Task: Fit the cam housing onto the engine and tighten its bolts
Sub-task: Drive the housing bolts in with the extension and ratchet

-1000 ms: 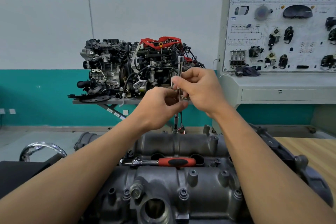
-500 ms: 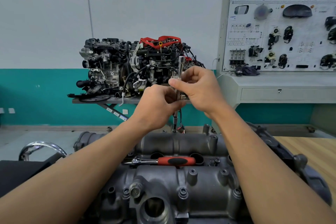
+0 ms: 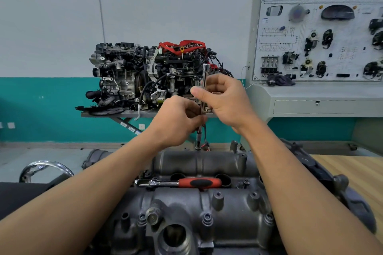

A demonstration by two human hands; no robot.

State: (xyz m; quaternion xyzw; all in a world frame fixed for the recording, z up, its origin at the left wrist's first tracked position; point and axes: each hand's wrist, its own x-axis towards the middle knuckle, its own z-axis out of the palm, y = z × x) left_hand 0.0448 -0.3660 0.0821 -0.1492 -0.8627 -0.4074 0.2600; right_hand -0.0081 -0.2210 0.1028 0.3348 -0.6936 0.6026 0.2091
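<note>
The grey cam housing (image 3: 199, 209) lies on the engine in front of me, with several bolts along its bosses. A long chrome extension bar (image 3: 204, 76) stands upright, its socket end down on a bolt at the housing's far edge (image 3: 198, 147). My left hand (image 3: 176, 122) pinches the lower part of the bar. My right hand (image 3: 226, 101) pinches it higher up between thumb and fingers. The bar's top end sticks out above my right hand.
A ratchet with a red handle (image 3: 186, 182) lies across the housing. Behind stands another engine (image 3: 153, 76) on a stand and a grey training panel (image 3: 319, 37) at the right. A wooden table (image 3: 352, 172) is at the right.
My fingers have shifted slightly on the extension bar, and my right thumb has moved left along it. The bar stays upright on the same bolt.
</note>
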